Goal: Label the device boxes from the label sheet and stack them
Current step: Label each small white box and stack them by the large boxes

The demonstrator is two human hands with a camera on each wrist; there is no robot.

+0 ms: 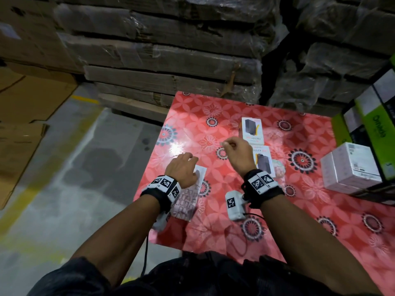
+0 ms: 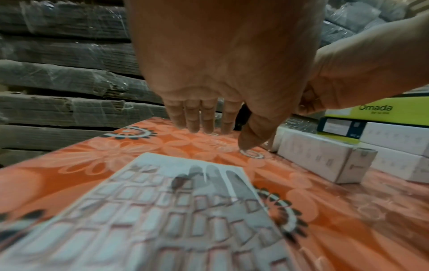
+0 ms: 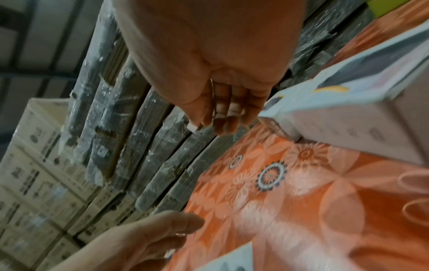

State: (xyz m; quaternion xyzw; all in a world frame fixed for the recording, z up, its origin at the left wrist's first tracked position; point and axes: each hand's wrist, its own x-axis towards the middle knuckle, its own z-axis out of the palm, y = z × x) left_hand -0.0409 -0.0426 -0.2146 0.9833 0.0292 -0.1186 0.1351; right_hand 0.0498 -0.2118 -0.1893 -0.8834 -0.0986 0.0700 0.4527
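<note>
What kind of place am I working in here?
Most likely a warehouse or stockroom: shrink-wrapped stacks of flat cartons stand behind the small table, printed cardboard boxes are piled high, and the concrete floor carries a yellow painted line.

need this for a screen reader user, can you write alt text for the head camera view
Seen from above, a person's right hand pinches a small white label above a red floral table while the left hand lies flat on the label sheet. Two device boxes lie just beyond the right hand, white boxes and green cartons stand at the right edge, and wrapped cardboard stacks rise behind.
</note>
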